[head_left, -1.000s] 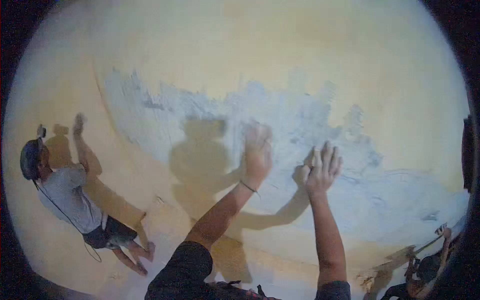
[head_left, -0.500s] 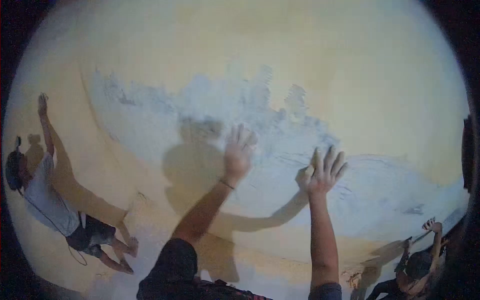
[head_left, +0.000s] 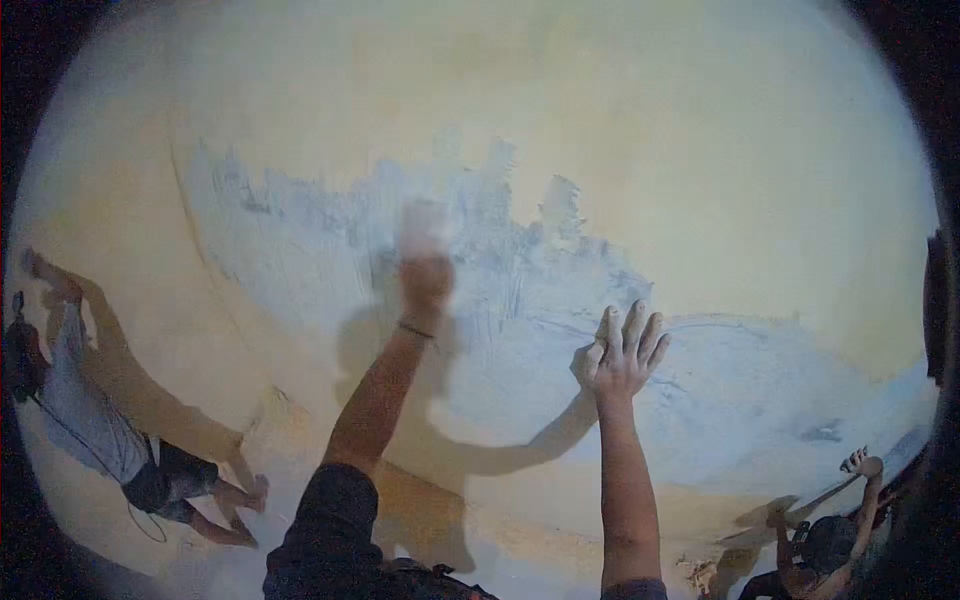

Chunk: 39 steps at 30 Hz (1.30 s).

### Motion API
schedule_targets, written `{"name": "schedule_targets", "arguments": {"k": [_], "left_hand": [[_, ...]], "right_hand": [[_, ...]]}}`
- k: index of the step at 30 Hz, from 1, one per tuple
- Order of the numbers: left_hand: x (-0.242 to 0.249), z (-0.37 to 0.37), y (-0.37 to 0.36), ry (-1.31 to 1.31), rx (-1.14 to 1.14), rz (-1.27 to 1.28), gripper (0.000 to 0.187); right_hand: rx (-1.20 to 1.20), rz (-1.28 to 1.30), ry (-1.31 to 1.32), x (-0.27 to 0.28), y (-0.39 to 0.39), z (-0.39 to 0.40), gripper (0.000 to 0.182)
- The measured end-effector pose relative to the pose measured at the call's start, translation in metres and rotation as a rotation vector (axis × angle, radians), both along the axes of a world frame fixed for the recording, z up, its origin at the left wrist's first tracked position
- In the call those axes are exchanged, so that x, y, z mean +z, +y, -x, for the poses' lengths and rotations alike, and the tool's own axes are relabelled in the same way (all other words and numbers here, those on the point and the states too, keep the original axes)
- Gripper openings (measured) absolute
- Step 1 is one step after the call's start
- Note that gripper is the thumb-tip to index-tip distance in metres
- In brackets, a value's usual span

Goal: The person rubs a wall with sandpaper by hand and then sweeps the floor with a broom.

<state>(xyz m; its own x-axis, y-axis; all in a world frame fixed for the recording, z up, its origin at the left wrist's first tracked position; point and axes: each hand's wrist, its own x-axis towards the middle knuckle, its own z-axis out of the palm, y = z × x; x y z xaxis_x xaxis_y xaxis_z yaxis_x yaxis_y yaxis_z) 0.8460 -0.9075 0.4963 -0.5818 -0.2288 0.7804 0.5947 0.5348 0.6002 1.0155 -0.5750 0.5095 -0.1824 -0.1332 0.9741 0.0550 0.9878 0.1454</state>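
My left hand [head_left: 426,258] is raised against the yellow wall [head_left: 700,180], over the upper part of a pale grey-blue patch [head_left: 530,280]. Its fingers are smeared by motion, so what they hold, if anything, cannot be made out. A thin dark band circles that wrist. Lower and to the right, my right hand [head_left: 626,350] lies on the patch with fingers spread and nothing in it. Shadows of my head and arms fall on the wall between and below them.
At the left a person in a light shirt and dark shorts [head_left: 90,420] reaches up to the wall. Another person in a dark cap [head_left: 830,545] is at the lower right, arms raised beside a long thin bar. A crack runs down the wall's left side.
My left hand has moved up and to the left and is now blurred. My right hand appears slightly further left. The left person's raised hand is lower and nearer the left edge.
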Motion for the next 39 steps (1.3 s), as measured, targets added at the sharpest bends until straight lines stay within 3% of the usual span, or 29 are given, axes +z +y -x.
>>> {"name": "schedule_targets", "arguments": {"k": [3, 5, 7, 8, 9, 10, 11, 13, 16, 19, 21, 23, 25, 26, 29, 31, 33, 35, 37, 39], "left_hand": [[-0.020, 0.031, -0.032, 0.009, 0.125, -0.345, 0.042], [-0.034, 0.032, 0.006, 0.230, 0.007, -0.639, 0.049], [-0.019, -0.021, 0.035, 0.399, 0.047, -0.120, 0.054], [0.018, -0.072, 0.030, 0.372, 0.267, 0.542, 0.056], [0.013, -0.065, 0.021, 0.362, 0.275, 0.534, 0.056], [0.006, -0.044, 0.006, 0.416, 0.192, 0.339, 0.053], [0.000, -0.015, -0.019, 0.257, 0.005, 0.062, 0.050], [-0.013, 0.043, -0.070, 0.104, -0.346, -0.692, 0.046], [-0.006, 0.041, -0.082, -0.192, 0.212, -0.395, 0.047], [-0.061, 0.038, -0.030, 0.229, 0.231, -0.284, 0.049], [-0.015, -0.037, -0.004, 0.226, 0.192, -0.216, 0.051], [0.037, -0.040, -0.011, 0.364, 0.221, 0.072, 0.054], [0.129, -0.052, -0.015, 0.268, 0.129, 0.021, 0.054], [0.164, -0.051, -0.014, 0.345, 0.127, 0.110, 0.054], [0.190, -0.063, 0.007, 0.425, 0.107, 0.283, 0.055], [0.170, -0.080, 0.008, 0.420, 0.075, 0.369, 0.055], [0.118, -0.084, -0.002, 0.290, 0.031, 0.488, 0.052], [0.044, -0.107, -0.008, 0.151, -0.077, 0.393, 0.046], [-0.055, -0.123, -0.016, -0.025, -0.273, 0.154, 0.042], [-0.127, -0.146, -0.048, -0.506, -0.525, -0.316, 0.038]], "right_hand": [[-0.008, 0.001, -0.003, -0.005, -0.010, 0.005, 0.055], [0.008, 0.005, 0.036, -0.003, -0.019, 0.012, 0.055], [0.011, 0.017, 0.005, -0.001, -0.035, 0.015, 0.054], [-0.007, -0.003, 0.010, 0.000, -0.040, 0.018, 0.054], [-0.021, -0.028, 0.015, 0.000, -0.038, 0.017, 0.053], [-0.004, -0.026, 0.017, 0.000, -0.038, 0.017, 0.053], [-0.005, -0.032, 0.028, -0.001, -0.037, 0.019, 0.053], [-0.026, -0.015, -0.009, -0.006, -0.049, 0.026, 0.054], [-0.025, -0.030, 0.024, -0.006, -0.049, 0.023, 0.056], [0.010, -0.018, 0.030, 0.001, -0.059, 0.028, 0.056], [-0.004, -0.019, -0.005, -0.004, -0.065, 0.020, 0.055], [0.015, 0.041, 0.006, 0.000, -0.068, 0.017, 0.053], [-0.016, 0.024, -0.026, -0.018, -0.058, 0.022, 0.053], [-0.029, 0.025, -0.035, -0.024, -0.058, 0.021, 0.054], [-0.034, 0.041, -0.081, -0.038, -0.068, 0.020, 0.056], [-0.038, 0.059, -0.125, -0.051, -0.071, 0.005, 0.057], [-0.025, 0.198, -0.342, -0.066, -0.085, -0.013, 0.056], [-0.050, 0.185, -0.386, -0.093, -0.097, -0.037, 0.059], [0.162, 0.315, -0.640, -0.127, -0.122, -0.068, 0.063], [0.602, 0.592, -0.851, -0.206, -0.145, -0.081, 0.054]]}}
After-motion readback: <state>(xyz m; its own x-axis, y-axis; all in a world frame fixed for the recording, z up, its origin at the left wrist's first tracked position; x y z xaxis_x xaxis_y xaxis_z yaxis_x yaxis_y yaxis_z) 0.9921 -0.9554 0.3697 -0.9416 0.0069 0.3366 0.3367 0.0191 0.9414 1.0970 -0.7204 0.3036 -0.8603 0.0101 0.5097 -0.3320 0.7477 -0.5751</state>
